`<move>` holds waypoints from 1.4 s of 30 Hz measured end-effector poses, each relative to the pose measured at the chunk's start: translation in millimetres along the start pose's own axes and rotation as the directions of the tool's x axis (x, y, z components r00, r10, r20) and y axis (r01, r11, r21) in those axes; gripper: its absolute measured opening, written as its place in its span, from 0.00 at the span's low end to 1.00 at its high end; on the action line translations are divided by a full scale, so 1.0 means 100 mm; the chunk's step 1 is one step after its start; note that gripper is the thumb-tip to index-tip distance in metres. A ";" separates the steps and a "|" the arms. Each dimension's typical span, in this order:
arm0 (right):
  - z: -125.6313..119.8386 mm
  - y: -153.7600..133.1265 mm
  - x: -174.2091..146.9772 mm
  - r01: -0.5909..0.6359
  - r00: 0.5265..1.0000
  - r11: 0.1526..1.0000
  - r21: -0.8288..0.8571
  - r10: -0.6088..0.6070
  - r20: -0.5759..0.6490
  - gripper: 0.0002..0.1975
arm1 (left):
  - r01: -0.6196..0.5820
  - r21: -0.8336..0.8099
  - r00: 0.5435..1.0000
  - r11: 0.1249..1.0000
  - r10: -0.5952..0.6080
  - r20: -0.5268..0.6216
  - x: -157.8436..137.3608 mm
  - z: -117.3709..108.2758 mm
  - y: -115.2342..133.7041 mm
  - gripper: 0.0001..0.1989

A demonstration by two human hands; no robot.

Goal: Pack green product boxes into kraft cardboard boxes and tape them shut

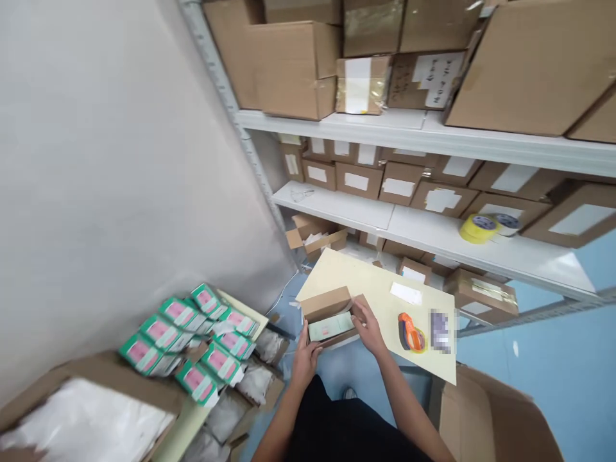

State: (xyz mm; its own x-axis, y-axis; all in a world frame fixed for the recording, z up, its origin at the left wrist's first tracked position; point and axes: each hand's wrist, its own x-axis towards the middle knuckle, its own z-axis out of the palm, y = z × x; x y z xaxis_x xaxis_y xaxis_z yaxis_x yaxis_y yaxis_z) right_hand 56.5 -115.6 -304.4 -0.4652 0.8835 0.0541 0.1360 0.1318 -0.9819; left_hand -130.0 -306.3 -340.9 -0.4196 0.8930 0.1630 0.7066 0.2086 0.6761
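A small open cardboard box sits at the near edge of the cream tabletop. Inside it lies a pale green carton. My left hand grips the box's near left corner, thumb along the near side. At the right end, my right hand is closed around the box wall, its fingertips reaching inside near the carton's end. To the right on the table are an orange tape dispenser and a white paper label.
Green-and-pink boxes are piled on a surface at left, beside a large carton of white packets. Shelves full of labelled cardboard boxes stand ahead, with yellow tape rolls on one. A big open carton is at right.
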 end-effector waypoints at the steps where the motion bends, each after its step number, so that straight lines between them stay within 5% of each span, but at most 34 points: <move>1: 0.08 -0.06 -0.04 0.008 0.998 1.000 0.008 -0.009 0.055 0.28 | 0.013 0.004 0.999 1.000 -0.013 -0.034 -0.13 -0.05 0.00 0.12; 10: 1.15 -0.58 -0.20 0.205 0.881 0.978 -0.033 -0.170 0.441 0.25 | 0.243 0.021 0.917 0.970 -0.222 -0.331 -1.27 -0.59 -0.25 0.11; 19: 2.88 -0.81 -1.16 0.263 0.714 0.965 0.013 -0.204 0.670 0.24 | 0.488 0.028 0.780 0.872 -0.422 -0.462 -2.77 -1.47 -0.72 0.10; 26: 4.18 -1.00 -1.86 0.468 0.500 0.883 0.049 -0.310 0.809 0.26 | 0.602 -0.007 0.669 0.798 -0.510 -0.540 -3.78 -1.87 -1.08 0.11; 32: 5.53 -1.08 -2.06 0.573 0.380 0.815 -0.091 -0.165 0.910 0.37 | 0.625 -0.065 0.631 0.778 -0.553 -0.544 -4.15 -2.09 -1.35 0.11; 36: 6.36 -1.18 -2.16 0.630 0.385 0.724 -0.282 0.024 0.923 0.49 | 0.606 -0.091 0.652 0.790 -0.559 -0.513 -4.22 -2.20 -1.47 0.10; 39: 6.73 -1.19 -2.23 0.637 0.405 0.673 -0.377 0.125 0.906 0.55 | 0.610 -0.110 0.660 0.785 -0.580 -0.477 -4.23 -2.23 -1.52 0.09; 42: 6.88 -1.11 -2.31 0.662 0.409 0.629 -0.408 0.153 0.900 0.50 | 0.619 -0.132 0.656 0.774 -0.602 -0.454 -4.23 -2.22 -1.52 0.08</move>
State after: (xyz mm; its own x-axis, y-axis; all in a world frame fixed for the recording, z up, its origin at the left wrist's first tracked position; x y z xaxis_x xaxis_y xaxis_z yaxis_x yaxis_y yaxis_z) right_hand -452.8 -643.8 -333.1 -0.9562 -0.0232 -0.2917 0.1342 0.8510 -0.5077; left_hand -186.4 -804.3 -353.1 -0.9598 0.2794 0.0260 0.2121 0.6619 0.7190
